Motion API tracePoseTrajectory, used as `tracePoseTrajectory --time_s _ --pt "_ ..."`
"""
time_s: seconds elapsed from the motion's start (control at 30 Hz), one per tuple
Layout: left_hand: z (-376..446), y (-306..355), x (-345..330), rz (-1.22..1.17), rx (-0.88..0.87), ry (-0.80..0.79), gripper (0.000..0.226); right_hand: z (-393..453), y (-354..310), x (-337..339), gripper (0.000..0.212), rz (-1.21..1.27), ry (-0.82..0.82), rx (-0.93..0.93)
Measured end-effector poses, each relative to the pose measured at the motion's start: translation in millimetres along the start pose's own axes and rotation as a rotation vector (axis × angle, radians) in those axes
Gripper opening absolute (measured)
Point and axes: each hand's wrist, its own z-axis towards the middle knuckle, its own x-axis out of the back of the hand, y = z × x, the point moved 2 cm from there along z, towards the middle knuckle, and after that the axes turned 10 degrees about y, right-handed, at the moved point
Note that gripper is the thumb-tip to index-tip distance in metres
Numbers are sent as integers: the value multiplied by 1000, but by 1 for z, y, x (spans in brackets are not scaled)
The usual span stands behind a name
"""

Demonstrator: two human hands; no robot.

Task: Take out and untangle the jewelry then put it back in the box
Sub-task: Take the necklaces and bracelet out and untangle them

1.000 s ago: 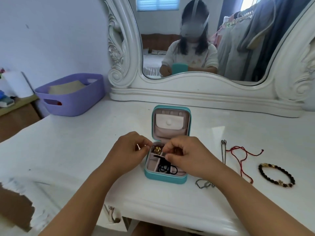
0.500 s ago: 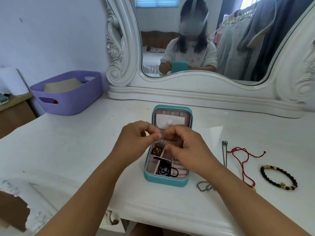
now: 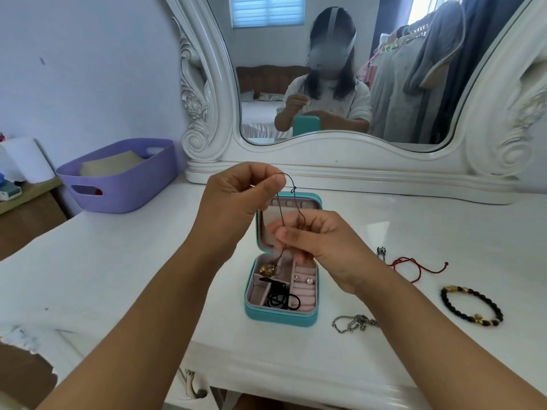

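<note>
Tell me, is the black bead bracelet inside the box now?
No, the black bead bracelet lies on the table, right of the box.

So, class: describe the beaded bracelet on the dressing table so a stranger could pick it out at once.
Start at the open teal jewelry box on the white dressing table and look to its right. Past the silver chain and the red cord, farthest right, lies the beaded bracelet. It alone is a closed ring of dark round beads with gold charms.

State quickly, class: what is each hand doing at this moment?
Left hand: closed, pinching the top of the thin dark cord.
Right hand: closed, pinching the same cord lower down, above the box.
</note>
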Motion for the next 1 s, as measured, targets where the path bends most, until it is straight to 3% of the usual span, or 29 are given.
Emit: tracePoseTrajectory --time_s 0.1,0.17,0.23,0.3,0.43,0.47,0.7,0.83,1.0 --pt "-2 -3 -6 -4 40 15 7 3 -8 9 12 86 56 35" --pt "-6 -11 -10 36 99 -25 25 4 -16 15 14 160 82 61" --pt "-12 -20 -16 103 156 -154 50 5 -24 21 14 217 100 88" --pt "-23 -28 -23 97 222 -307 61 4 -30 27 14 261 118 100" --pt "-41 -37 -33 94 313 -455 15 3 -37 37 14 308 154 111" --pt "-44 -37 -37 83 317 -473 13 3 -38 39 14 315 158 112" --pt "-47 -37 -51 53 289 -380 15 -2 -45 46 15 343 150 132" --pt "-47 -40 -45 -19 353 -323 15 -5 -41 55 16 307 239 138" --pt "-45 -39 -38 -149 483 -314 25 -6 -18 60 16 106 300 -59"
